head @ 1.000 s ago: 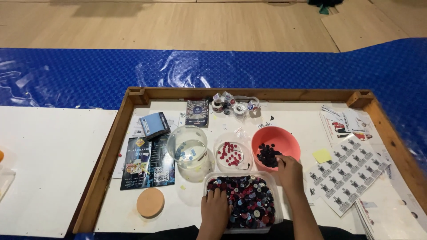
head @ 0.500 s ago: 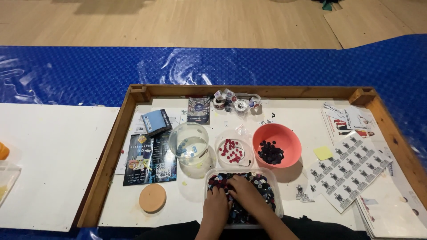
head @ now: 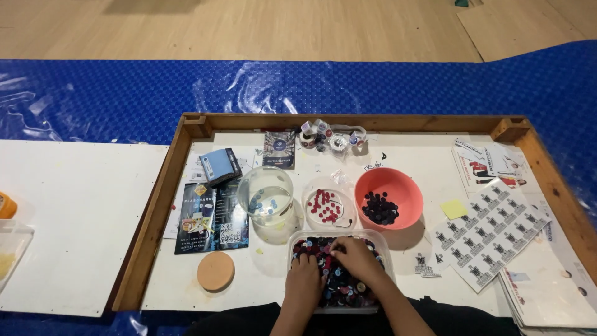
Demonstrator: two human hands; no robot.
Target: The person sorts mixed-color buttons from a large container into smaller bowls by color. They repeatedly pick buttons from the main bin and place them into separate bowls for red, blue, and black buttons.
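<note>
Both hands are down in the clear tub (head: 380, 239) of mixed buttons (head: 348, 289), dark, red and white ones heaped together. The left hand (head: 305, 280) lies palm down on the heap at the tub's near left side, fingers loosely curled into the buttons; whether its grip has closed on any cannot be told. The right hand (head: 356, 260) sits just beside it, a little farther out, with its fingertips (head: 336, 249) bent down and drawn together among the buttons; what the grip holds, if anything, is hidden under the fingers.

Just beyond the right hand's fingertips stands a small clear cup (head: 324, 207) holding red buttons. To the right of that cup, and beyond the right hand, is a pink bowl (head: 403, 188) with a pile of dark buttons in it. Beyond the left hand and to its left stands a clear jar (head: 266, 202) with a few blue buttons at the bottom. Further left of the left hand a round cork lid (head: 216, 270) lies flat on the bench (head: 423, 158), near a dark leaflet (head: 211, 218). Well to the right of the right hand lies a sticker sheet (head: 491, 230), with a yellow note (head: 454, 209) beside it. A wooden frame (head: 155, 211) borders all of this.
</note>
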